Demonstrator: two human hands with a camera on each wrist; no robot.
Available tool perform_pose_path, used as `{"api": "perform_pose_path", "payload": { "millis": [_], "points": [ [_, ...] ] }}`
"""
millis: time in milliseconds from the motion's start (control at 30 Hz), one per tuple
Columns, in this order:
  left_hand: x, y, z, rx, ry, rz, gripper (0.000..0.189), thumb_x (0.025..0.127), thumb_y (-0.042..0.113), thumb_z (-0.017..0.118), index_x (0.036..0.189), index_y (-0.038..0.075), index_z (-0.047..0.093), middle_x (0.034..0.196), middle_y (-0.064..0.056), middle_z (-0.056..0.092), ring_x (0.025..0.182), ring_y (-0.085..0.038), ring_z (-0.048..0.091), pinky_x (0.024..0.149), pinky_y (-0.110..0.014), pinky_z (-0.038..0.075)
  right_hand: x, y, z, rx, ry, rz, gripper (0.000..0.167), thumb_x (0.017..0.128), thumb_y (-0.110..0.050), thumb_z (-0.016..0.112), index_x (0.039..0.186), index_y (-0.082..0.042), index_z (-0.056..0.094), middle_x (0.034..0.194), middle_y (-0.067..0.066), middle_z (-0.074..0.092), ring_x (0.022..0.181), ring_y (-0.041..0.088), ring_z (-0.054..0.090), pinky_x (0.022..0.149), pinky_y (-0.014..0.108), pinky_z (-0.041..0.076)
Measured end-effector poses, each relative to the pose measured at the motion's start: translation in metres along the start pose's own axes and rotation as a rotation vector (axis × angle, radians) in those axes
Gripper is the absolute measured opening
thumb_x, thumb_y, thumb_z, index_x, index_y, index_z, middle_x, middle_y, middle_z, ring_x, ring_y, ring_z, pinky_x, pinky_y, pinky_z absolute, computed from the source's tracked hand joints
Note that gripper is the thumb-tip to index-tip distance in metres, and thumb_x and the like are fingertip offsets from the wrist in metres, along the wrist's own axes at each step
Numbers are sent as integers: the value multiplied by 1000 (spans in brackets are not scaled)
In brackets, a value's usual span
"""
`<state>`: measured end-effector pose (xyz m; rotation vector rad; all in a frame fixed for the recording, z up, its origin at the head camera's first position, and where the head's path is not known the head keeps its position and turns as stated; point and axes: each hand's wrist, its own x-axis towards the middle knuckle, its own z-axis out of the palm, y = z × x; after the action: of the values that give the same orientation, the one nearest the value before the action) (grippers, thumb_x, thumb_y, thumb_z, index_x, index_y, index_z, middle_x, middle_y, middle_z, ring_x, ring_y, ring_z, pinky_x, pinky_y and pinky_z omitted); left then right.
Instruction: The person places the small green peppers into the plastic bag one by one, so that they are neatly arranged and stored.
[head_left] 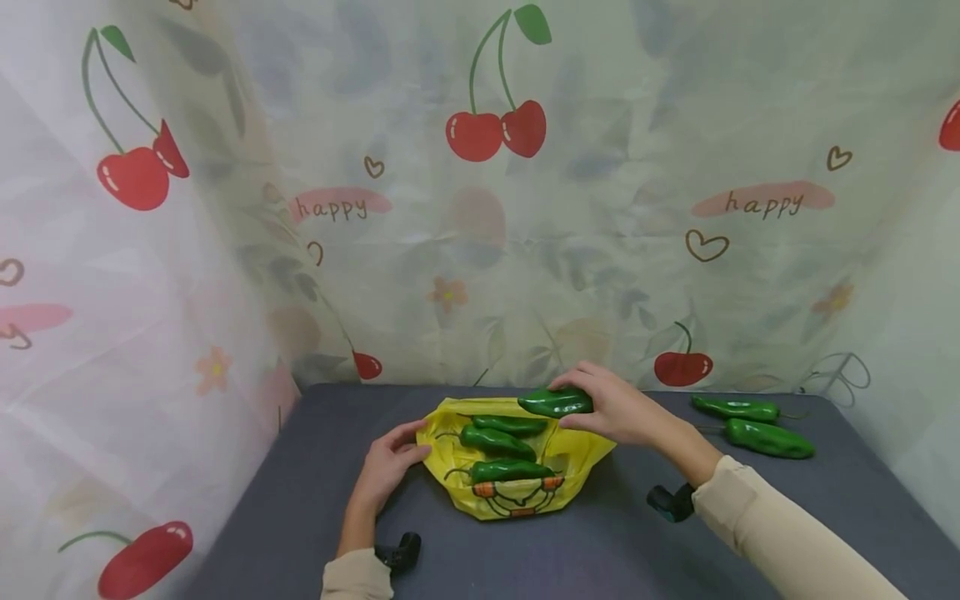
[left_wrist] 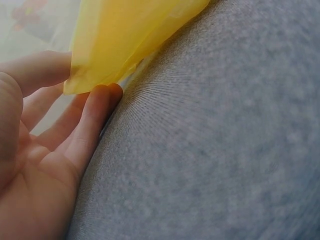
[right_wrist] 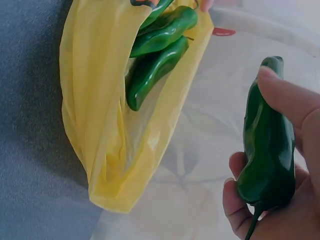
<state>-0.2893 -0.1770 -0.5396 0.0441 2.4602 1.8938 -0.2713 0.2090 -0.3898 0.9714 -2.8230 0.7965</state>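
A yellow plastic bag lies with its mouth wide on the dark table, a cartoon print on its near side. Several green peppers rest in it. At the bag's left edge, my left hand pinches the rim between thumb and fingers; the left wrist view shows the bag's yellow edge there. My right hand grips another green pepper above the bag's far right side. In the right wrist view this pepper hangs stem down, between thumb and curled fingers, apart from the bag.
Two more green peppers lie on the table at the far right. A printed cloth curtain stands behind and along both sides. Black wrist devices sit at both cuffs.
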Motion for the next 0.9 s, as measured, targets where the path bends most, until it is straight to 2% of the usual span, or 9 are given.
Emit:
{"api": "perform_pose_path", "payload": {
  "millis": [200,400,500,700,900],
  "points": [
    [-4,0,2,-15,-6,-1,49,90,26,79,137,22,65,144,-7,62,129,-27,63,104,-43,54,7,-2,4,56,-15,6,40,92,-21,76,130,-17,65,122,4,61,91,13,54,77,27,52],
    [-2,2,1,-13,2,5,50,90,26,79,138,21,65,145,-7,62,130,-27,62,105,-44,53,19,-6,5,29,-34,-20,41,93,-19,73,133,-18,65,119,3,61,91,13,52,78,30,48],
    [-1,4,-1,-12,4,0,49,90,26,80,136,24,66,144,-6,62,129,-26,63,104,-43,54,26,-10,5,17,-50,-22,42,95,-23,72,135,-20,64,120,2,61,97,15,55,83,35,49],
    [0,4,-1,2,-5,-3,47,91,25,78,137,25,66,144,-7,62,128,-27,63,102,-41,55,40,-16,7,-1,-77,-23,42,95,-27,74,135,-19,65,132,2,63,120,23,60,99,46,51],
    [-1,4,0,-2,-2,-16,47,91,23,78,136,25,66,143,-6,62,126,-26,64,100,-39,56,53,-23,15,-19,-129,-35,44,95,-34,74,135,-18,66,133,3,65,120,23,61,100,47,51]
  ]
}}
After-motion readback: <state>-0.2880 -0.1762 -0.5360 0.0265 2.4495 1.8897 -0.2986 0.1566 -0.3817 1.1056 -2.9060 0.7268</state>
